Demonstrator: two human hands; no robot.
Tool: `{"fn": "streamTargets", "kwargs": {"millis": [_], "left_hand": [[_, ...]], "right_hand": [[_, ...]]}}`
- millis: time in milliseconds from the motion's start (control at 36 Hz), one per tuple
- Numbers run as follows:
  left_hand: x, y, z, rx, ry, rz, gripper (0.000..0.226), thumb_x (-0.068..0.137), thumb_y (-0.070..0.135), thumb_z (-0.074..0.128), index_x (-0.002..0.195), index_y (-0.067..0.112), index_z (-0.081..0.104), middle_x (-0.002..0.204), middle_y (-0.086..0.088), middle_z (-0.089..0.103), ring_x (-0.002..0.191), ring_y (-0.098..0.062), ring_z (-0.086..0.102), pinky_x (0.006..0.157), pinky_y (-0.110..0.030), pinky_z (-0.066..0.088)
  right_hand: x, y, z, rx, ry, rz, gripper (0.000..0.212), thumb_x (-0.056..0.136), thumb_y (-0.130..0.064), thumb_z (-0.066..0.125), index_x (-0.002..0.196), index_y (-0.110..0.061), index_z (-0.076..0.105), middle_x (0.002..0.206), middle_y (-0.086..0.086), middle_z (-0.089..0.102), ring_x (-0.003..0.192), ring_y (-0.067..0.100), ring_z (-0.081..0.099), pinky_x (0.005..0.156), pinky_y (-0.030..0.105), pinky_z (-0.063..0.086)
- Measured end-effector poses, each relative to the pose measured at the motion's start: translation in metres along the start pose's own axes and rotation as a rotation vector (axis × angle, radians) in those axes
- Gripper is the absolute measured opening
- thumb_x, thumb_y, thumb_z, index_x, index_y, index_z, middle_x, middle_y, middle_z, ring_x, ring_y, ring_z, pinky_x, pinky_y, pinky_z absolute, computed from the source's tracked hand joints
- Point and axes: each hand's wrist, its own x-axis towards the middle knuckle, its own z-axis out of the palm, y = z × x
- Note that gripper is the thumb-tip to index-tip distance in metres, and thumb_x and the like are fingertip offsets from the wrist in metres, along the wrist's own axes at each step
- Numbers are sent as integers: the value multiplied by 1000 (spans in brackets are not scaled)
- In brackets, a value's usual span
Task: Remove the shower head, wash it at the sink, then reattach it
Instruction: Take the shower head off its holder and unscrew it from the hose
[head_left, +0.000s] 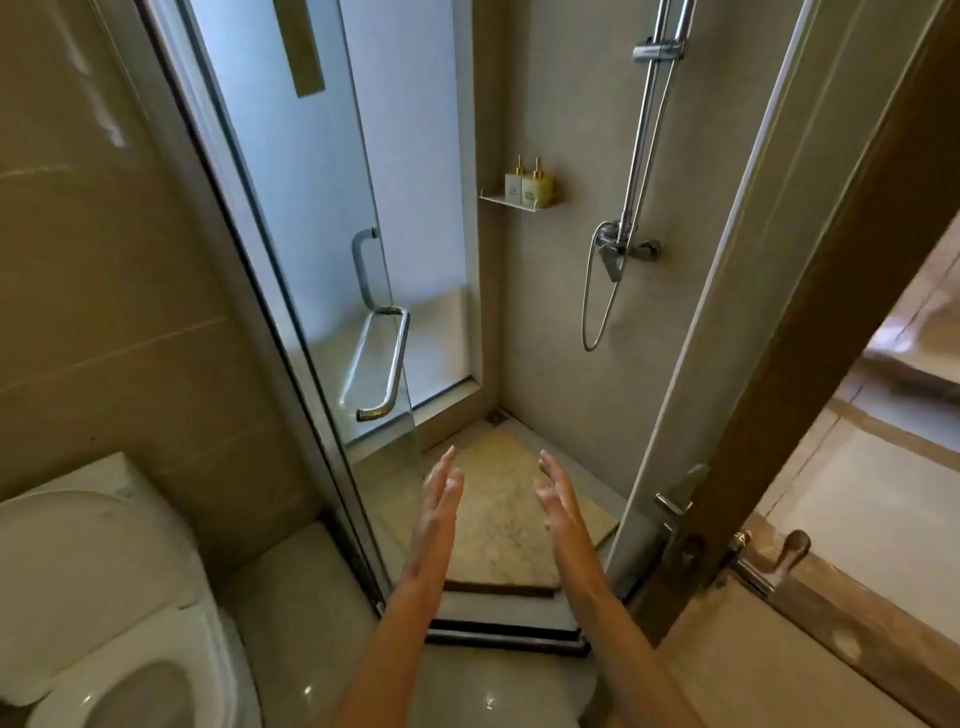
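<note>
Both the left hand (436, 512) and right hand (563, 512) reach forward with fingers straight, holding nothing, toward the far-right chrome shower rail (647, 130), whose head lies out of view above, so removal seems not yet begun.

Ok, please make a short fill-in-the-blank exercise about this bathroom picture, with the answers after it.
1. Both hands, left hand and right hand, hold ____.
2. The glass shower door stands ____.
3. The small shelf carries ____ pump bottles.
4. The toilet is on the person's ____ side.

Answers: nothing; open; two; left
</note>
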Motion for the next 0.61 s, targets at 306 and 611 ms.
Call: {"fn": "streamTargets", "kwargs": {"millis": [306,611], "left_hand": [[97,-6,9,-3,12,-28,44,92,51,51,132,59,36,155,14,27,139,-9,34,109,-36,36],[239,-10,0,-34,-54,-36,41,97,44,52,133,61,43,154,23,34,132,5,40,116,-41,35]], "right_hand": [[92,2,-3,-13,-30,75,64,86,-64,43,147,-55,25,153,-24,27,136,4,30,101,33,31],[228,-1,10,1,23,74,65,84,-67,49,144,-55,30,154,-23,32,141,5,33,105,33,32]]}}
